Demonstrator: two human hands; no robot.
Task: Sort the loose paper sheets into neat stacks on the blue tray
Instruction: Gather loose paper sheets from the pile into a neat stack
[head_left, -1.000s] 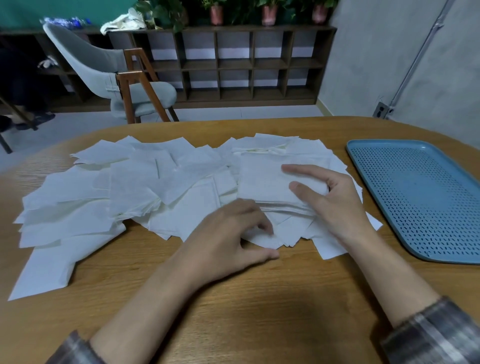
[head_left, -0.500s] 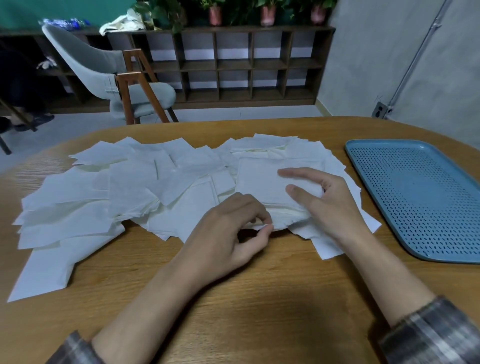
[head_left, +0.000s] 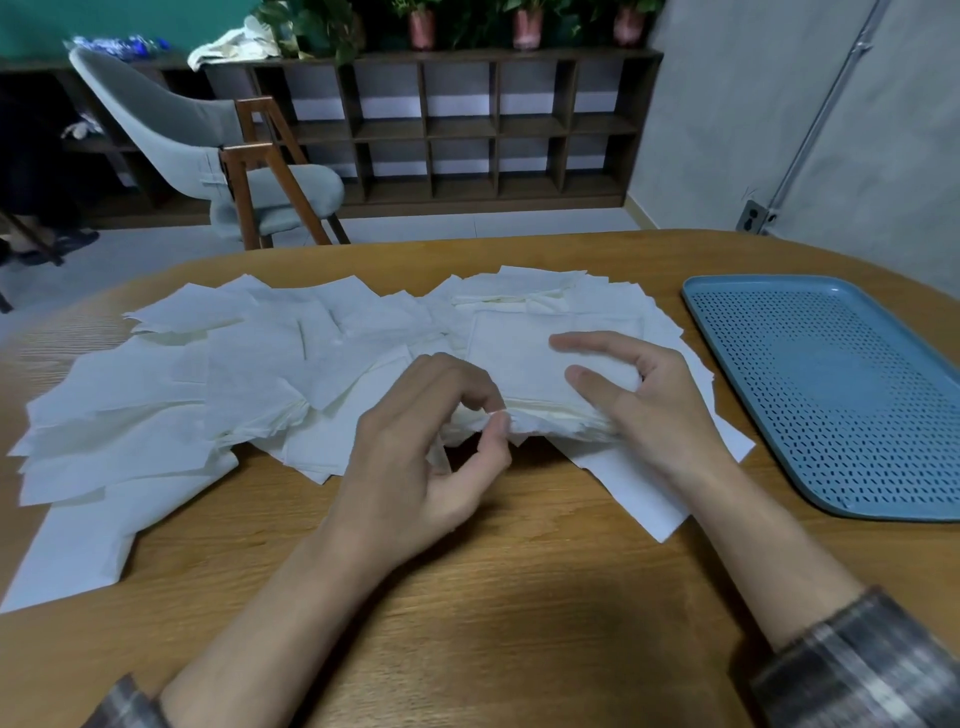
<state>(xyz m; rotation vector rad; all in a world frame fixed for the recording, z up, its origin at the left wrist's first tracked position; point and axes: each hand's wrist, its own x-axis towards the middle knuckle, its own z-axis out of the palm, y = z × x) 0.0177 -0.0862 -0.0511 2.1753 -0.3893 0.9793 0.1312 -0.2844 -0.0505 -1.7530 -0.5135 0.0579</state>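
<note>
Centrally, a thick bundle (head_left: 524, 364) of white, square paper sheets sits on top of a wider spread, its near edge raised slightly above the sheets beneath; the left hand (head_left: 426, 457) pinches the bundle's near-left corner between thumb and forefinger, its other fingers curled loosely above; the right hand (head_left: 649, 405) holds the bundle's right side, forefinger and thumb laid across the top sheet, and the remaining fingers bent down at the right edge, though how far they reach under cannot be told. Around and to the left of the bundle lie the loose sheets (head_left: 234, 374), white and overlapping at many angles, fanned across the round, light-brown wooden table (head_left: 519, 597); several of these reach out past the right hand toward the table's near side. Well to the right of the sheets, apart from them, the blue perforated plastic tray (head_left: 831, 395) lies flat on the table and holds no paper. Grey plaid sleeves (head_left: 857, 665) cover both forearms at the lower edge of the view. Beyond the table stand a pale grey upholstered chair with wooden legs (head_left: 208, 150) and a dark wooden cubby shelf (head_left: 467, 124); pink plant pots (head_left: 527, 26) line the shelf's top.
</note>
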